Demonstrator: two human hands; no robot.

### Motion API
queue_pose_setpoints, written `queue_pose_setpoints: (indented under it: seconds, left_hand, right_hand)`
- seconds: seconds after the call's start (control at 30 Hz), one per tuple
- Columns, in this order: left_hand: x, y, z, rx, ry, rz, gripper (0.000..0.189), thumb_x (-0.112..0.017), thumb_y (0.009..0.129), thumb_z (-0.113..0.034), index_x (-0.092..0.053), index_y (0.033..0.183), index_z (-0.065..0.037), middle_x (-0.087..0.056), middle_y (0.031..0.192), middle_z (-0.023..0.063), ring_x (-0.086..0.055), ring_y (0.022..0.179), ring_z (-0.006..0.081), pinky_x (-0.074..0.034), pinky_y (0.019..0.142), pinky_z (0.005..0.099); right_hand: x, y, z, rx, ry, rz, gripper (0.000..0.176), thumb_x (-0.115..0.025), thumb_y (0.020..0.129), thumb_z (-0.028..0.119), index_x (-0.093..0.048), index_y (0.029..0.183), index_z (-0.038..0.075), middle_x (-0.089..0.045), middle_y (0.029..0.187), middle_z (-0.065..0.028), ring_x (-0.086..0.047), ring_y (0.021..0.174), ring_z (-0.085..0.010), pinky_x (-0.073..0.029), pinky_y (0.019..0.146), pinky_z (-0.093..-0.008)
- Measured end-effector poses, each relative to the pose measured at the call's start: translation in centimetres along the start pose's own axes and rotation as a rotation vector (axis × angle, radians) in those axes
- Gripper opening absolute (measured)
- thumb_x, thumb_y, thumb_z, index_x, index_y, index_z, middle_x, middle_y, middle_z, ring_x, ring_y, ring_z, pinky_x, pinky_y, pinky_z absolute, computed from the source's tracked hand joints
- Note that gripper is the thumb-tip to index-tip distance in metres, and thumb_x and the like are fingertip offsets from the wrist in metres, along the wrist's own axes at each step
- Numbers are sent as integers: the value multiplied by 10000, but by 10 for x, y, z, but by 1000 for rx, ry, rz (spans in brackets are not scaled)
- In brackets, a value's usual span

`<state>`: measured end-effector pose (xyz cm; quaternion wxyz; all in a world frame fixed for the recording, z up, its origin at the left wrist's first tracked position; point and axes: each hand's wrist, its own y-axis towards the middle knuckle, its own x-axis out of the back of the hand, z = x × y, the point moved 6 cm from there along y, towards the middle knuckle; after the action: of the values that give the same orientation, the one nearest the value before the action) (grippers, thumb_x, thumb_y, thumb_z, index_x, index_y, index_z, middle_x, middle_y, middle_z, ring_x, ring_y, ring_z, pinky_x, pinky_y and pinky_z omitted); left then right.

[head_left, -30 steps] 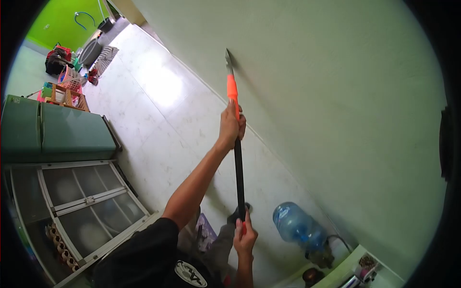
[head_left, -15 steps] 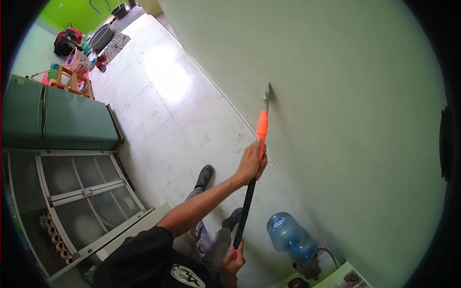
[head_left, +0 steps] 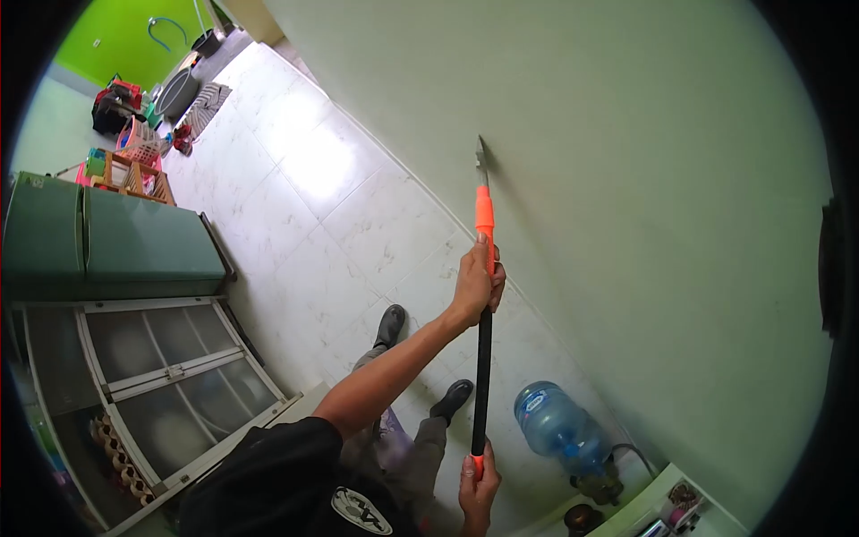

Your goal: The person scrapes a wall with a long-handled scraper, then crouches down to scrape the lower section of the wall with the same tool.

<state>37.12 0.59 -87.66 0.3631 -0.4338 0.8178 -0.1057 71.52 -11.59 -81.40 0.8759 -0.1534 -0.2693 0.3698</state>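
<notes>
A long-handled scraper (head_left: 484, 358) with a black shaft, orange end pieces and a narrow metal head is in both my hands. My left hand (head_left: 477, 282) wraps round the orange section near the head. Lower down, my right hand (head_left: 480, 492) is closed round the orange butt end. The metal head (head_left: 480, 161), seen nearly edge-on, points up at the pale green wall (head_left: 644, 206) and casts a shadow on it.
A blue water bottle (head_left: 550, 421) lies tilted on a stand by the wall. Left are a glass-doored cabinet (head_left: 170, 345) and a green refrigerator (head_left: 152, 242). Baskets and a grey tub (head_left: 176, 94) stand farther off on the white tiled floor (head_left: 295, 242).
The scraper has swung more upright in view, its head shifting left and up. My right hand has moved to the right, and the camera view has shifted slightly.
</notes>
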Motion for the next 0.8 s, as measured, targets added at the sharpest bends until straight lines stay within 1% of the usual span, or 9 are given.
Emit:
queue_pose_setpoints:
  seconds: [0.2, 0.3, 0.4, 0.43, 0.53, 0.57, 0.67, 0.7, 0.8]
  left_hand:
    - [4, 1, -9, 45, 69, 14, 498, -217, 1092, -586, -379, 965, -132, -293, 550, -66, -256, 329, 67, -256, 286, 238]
    - [8, 1, -7, 62, 89, 33, 512, -220, 1081, -607, -379, 991, -129, -300, 555, -64, -265, 328, 68, -268, 286, 241]
    - [9, 0, -13, 54, 88, 73, 501, -241, 1087, -585, -382, 966, -120, -331, 554, -51, -311, 336, 75, -307, 291, 244]
    - [12, 2, -11, 40, 83, 95, 495, -252, 1090, -572, -383, 950, -116, -344, 553, -45, -331, 340, 78, -325, 294, 244]
    - [19, 6, -3, -12, 51, 114, 494, -262, 1091, -539, -418, 1090, -70, -368, 576, -28, -324, 332, 80, -315, 290, 264]
    - [19, 10, -3, -77, 36, 142, 504, -277, 1089, -529, -421, 1138, -49, -383, 589, -16, -332, 332, 84, -326, 293, 266]
    - [27, 13, 8, -216, 45, 229, 556, -314, 1083, -508, -417, 1272, 5, -422, 627, 16, -356, 335, 96, -357, 300, 271]
    - [30, 17, 10, -255, 50, 259, 576, -322, 1080, -505, -407, 1310, 17, -432, 640, 25, -365, 337, 100, -366, 302, 272]
    - [43, 29, 26, -329, 33, 329, 605, -339, 1077, -496, -384, 1363, 35, -445, 656, 36, -394, 343, 106, -389, 309, 272]
  right_hand:
    - [-14, -11, 32, -89, 92, 45, 570, -543, 1028, 114, -381, 1562, -1, -617, 746, -35, -516, 559, -77, -453, 531, -244]
    - [-24, -16, 24, 130, -50, -34, 573, -533, 1043, 134, -362, 1575, 11, -587, 725, -43, -489, 534, -83, -432, 476, -245]
    - [-39, -34, -42, -275, 286, -95, 295, -605, 1023, 199, -678, 1177, -42, -726, 942, -147, -669, 818, -218, -542, 768, -339]
    - [-39, -32, -21, -130, 275, -197, 282, -613, 1023, 187, -675, 1171, -45, -714, 924, -139, -653, 814, -204, -530, 749, -338]
    - [-48, -22, -47, -167, 347, -98, 263, -624, 1020, 184, -673, 1145, -43, -686, 884, -95, -627, 782, -190, -512, 723, -320]
    - [-50, -15, -57, -240, 383, -131, 176, -595, 1033, 145, -659, 1095, -7, -625, 802, -34, -557, 695, -120, -468, 647, -271]
    - [-82, 6, -134, -295, 707, 95, 129, -542, 1055, 118, -632, 1093, 34, -548, 738, -6, -477, 627, -67, -406, 582, -229]
    - [-85, 18, -123, 35, 458, 67, 129, -506, 1065, 92, -598, 1147, 53, -544, 752, -14, -439, 594, -50, -374, 545, -208]
    - [-107, 40, -153, 2, 753, 153, 171, -512, 1064, 94, -569, 1220, 55, -577, 824, -35, -467, 605, -51, -395, 537, -209]
